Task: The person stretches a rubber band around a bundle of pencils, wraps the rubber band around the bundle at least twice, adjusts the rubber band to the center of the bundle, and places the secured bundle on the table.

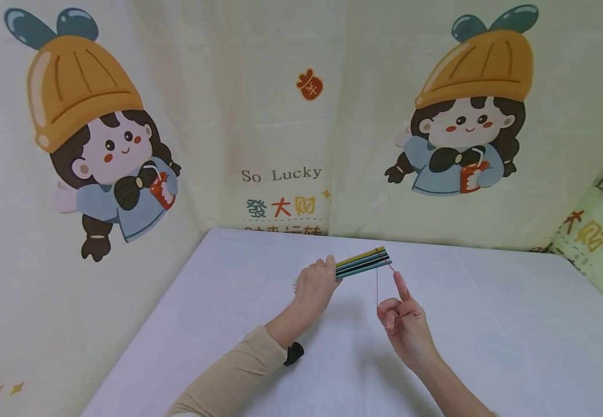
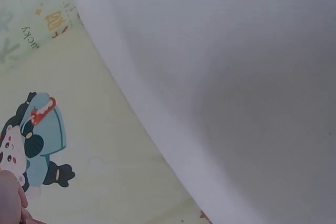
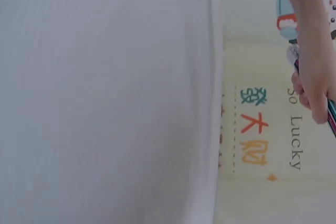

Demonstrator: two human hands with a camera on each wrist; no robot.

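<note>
From the head camera, the left hand (image 1: 316,285) grips a bundle of pencils (image 1: 363,262) above the white table (image 1: 489,347), fingers curled round one end. The right hand (image 1: 404,318) stretches a red rubber band (image 1: 377,284) looped round the bundle's far end, forefinger raised, the others pinching it. The left wrist camera shows table, patterned curtain (image 2: 105,161) and a fingertip. The right wrist camera shows the left hand clutching the pencils.

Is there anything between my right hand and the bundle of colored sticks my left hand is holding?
Nothing solid that shows. In the head view only open air over the white table separates the right hand from the bundle of sticks gripped by the left hand. A thin red thread runs from the bundle's end to the right hand's fingers.
</note>
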